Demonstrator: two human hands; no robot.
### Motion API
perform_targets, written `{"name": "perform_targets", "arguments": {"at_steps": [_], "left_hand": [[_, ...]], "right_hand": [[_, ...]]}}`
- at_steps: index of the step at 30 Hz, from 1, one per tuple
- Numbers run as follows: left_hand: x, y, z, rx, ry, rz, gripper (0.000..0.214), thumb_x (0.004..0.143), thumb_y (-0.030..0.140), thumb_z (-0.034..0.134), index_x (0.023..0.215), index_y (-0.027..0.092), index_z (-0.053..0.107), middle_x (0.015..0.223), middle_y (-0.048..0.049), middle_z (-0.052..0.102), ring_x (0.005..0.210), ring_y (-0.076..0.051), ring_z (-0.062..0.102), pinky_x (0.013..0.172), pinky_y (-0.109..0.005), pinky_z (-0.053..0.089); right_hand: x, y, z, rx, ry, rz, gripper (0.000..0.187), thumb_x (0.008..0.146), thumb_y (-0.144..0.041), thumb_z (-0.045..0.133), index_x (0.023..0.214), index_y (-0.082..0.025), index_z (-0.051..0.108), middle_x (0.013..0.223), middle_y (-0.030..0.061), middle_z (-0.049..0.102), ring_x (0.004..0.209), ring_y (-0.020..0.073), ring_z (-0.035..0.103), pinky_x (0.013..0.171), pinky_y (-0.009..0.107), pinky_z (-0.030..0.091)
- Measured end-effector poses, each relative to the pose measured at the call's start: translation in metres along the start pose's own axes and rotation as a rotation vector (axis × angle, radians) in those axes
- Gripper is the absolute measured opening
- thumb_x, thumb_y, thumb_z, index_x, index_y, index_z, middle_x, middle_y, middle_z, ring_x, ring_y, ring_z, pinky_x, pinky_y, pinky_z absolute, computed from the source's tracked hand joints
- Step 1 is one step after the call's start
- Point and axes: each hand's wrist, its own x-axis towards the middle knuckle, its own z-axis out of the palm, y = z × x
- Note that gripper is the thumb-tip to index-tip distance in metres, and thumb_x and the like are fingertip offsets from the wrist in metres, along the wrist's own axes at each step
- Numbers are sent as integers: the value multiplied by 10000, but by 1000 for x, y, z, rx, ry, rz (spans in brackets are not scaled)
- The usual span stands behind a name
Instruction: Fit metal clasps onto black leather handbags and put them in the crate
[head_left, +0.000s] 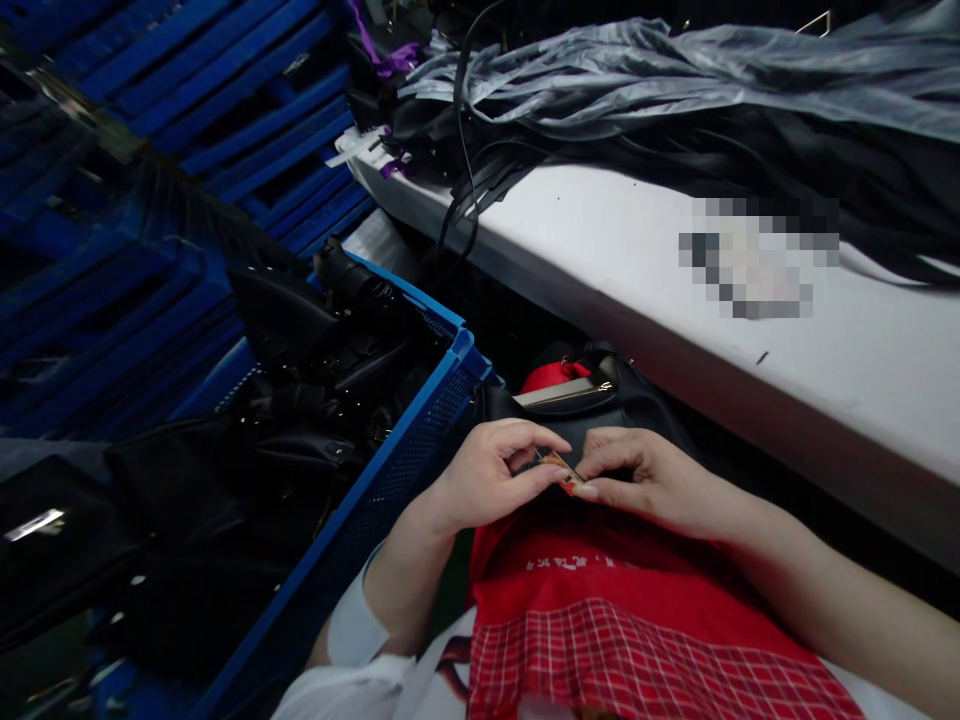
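Note:
My left hand (499, 475) and my right hand (649, 480) meet over my lap. Both pinch a small flat piece in orange, red and gold (564, 474), with thumbs and fingertips on its two ends; it looks like a tag, but its exact kind is too small to make out. Just beyond my fingers lies a black bag (649, 400) with a gold zipper along its opening and a pale lining. Something red (553, 374) shows behind that zipper. Beneath my hands is a red apron (637, 590) with a checked lower part.
At my left stands a blue plastic crate (397, 480), heaped with black bags (292, 330). A white table (600, 230) runs along the right, bearing black straps (840, 170), grey plastic sheeting (637, 75) and a blurred-out item (750, 265). Blue crates (247, 90) are stacked behind.

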Motion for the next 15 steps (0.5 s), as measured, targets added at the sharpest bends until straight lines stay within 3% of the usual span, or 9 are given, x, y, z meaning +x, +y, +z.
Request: {"name": "perform_targets", "arguments": {"at_steps": [6,9,11,15], "left_hand": [[0,7,7,-210,-20,-126,242,840,353,673,725,143,711,642,-39,614,557,-116,508,515,-223,374],[-2,1,3,-337,179,-220,280,838,398,668,731,139,685,662,-42,633,577,-134,541,532,-229,404],[-3,-8,-6,-239,376,-223,261,858,395,638,770,152,676,715,-42,654,644,-154,575,588,-242,426],[-6,-23,-29,281,625,-219,364,938,362,479,625,182,526,602,-5,533,589,-142,495,586,-261,349]], "right_hand": [[-10,-10,1,-213,1,-107,265,962,-383,551,907,-201,735,751,29,594,727,146,533,664,275,400],[-25,-21,1,-232,-69,-155,219,964,-330,547,920,-200,718,792,42,611,753,156,541,699,302,408],[-37,-30,1,-185,-114,-153,169,952,-297,565,933,-210,709,830,46,627,776,160,562,710,305,423],[-56,-48,2,-38,-145,-131,257,976,-396,507,927,-243,707,800,52,652,760,170,608,680,296,463]]}}
